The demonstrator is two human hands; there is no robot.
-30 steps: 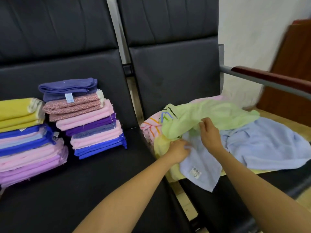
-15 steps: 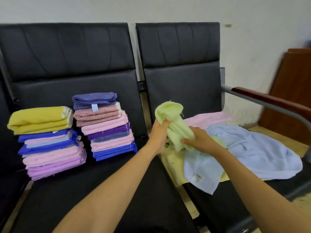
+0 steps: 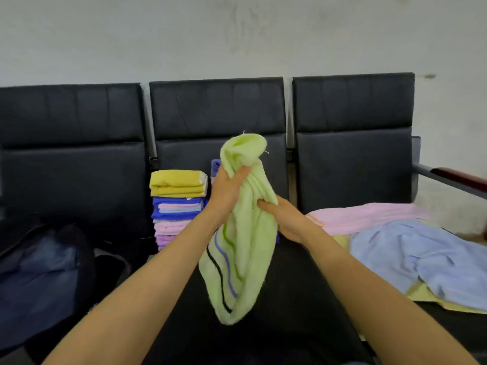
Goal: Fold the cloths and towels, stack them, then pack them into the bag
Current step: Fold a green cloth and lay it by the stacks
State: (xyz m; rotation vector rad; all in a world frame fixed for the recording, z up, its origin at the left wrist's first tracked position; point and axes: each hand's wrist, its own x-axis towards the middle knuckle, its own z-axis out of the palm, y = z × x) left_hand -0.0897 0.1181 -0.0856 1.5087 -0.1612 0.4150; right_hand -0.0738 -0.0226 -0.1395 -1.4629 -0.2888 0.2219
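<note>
Clenched green towel (image 3: 242, 246) just under its bunched top in raised left hand (image 3: 226, 191), forearm angled upward. Pinched towel's right side lower down with right hand (image 3: 287, 219), fingers curled in. Held towel hanging clear above middle seat (image 3: 303, 285), before folded stack (image 3: 176, 204); loose blue towel (image 3: 408, 254) on right.

Black padded seats (image 3: 353, 167): dark bag (image 3: 39, 272) on left seat, folded stack (image 3: 178, 204) at middle seat's back, pink towel (image 3: 369, 217), blue towel (image 3: 411, 256), pale-yellow towel (image 3: 427, 299) overlapping loose on right seat.
</note>
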